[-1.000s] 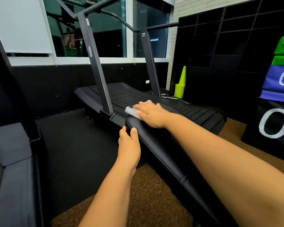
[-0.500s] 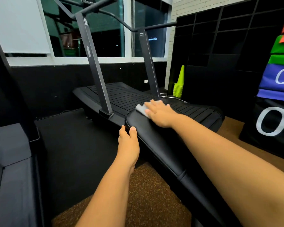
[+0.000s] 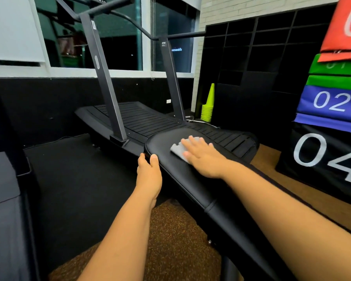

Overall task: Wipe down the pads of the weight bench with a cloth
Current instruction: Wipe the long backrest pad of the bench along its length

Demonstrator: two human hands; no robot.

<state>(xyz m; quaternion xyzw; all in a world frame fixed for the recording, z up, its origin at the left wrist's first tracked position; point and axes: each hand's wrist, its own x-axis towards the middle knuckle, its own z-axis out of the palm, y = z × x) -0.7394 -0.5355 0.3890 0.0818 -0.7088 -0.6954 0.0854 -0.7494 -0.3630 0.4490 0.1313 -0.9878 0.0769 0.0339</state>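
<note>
— Head view first: any boxes, bins, shelves holding things?

— Only black cubby shelves point(image 3: 272, 63) along the far wall; too dark to tell any contents. Beside them, on the floor, a stack of lime cones point(image 3: 208, 110), nested one inside another. At the right edge, stacked soft blocks point(image 3: 330, 102) in red, green, blue and black, marked 02 and 04.

— And the bench?

— Long black bench pad point(image 3: 182, 179), running from bottom right up toward the middle, rounded far end just in front of a curved black treadmill point(image 3: 142, 120). Seam across the pad partway down its length.

— Cloth?

— Small grey cloth point(image 3: 177, 150), lying flat on the far end of the pad, mostly covered, one crumpled corner sticking out to the left.

— Right hand?

— Right hand point(image 3: 203, 157) spread flat, palm down on the cloth, fingers point(image 3: 192, 141) straight and a little apart, pointing away, pressing cloth to pad. No curl, no pinch.

— Left?

— Left hand point(image 3: 149, 175) at the pad's left edge, near the rounded end. Thumb lying on top of the rim, fingers bent over the side and out of sight below, clasping the edge of the pad.

— Floor?

— Speckled brown floor point(image 3: 170, 230) under the bench, black mat point(image 3: 73, 179) to the left.
</note>
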